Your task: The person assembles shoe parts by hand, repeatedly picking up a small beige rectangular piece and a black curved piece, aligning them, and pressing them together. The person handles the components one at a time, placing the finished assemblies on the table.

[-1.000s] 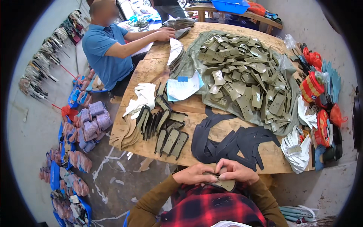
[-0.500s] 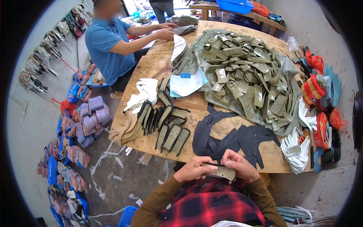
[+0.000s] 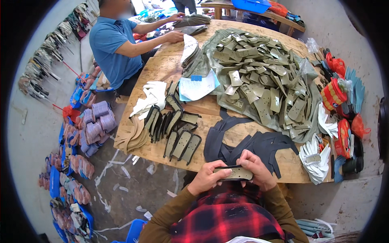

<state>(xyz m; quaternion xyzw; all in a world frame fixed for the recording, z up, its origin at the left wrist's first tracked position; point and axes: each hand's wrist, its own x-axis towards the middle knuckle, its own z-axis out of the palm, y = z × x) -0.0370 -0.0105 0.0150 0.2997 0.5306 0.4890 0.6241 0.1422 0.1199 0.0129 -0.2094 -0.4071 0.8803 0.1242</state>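
Where under fingers (image 3: 220, 175), plate (image 3: 242, 173) hidden.

A holed olive plate (image 3: 240, 174), its far edge dark, is held crosswise by left hand (image 3: 207, 177) and right hand (image 3: 258, 172).

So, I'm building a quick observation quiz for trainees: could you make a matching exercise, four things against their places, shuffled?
Things
1. Holed olive plate with black edging
2. Heap of loose olive plates
3. Curved tan strips
4. Dark curved strips

Places
A. At the left edge of the wooden table
B. On a translucent plastic sheet
C. On the tabletop, just beyond the hands
D. Held by the left hand and right hand

Pairs: 1-D, 2-B, 3-A, 4-C
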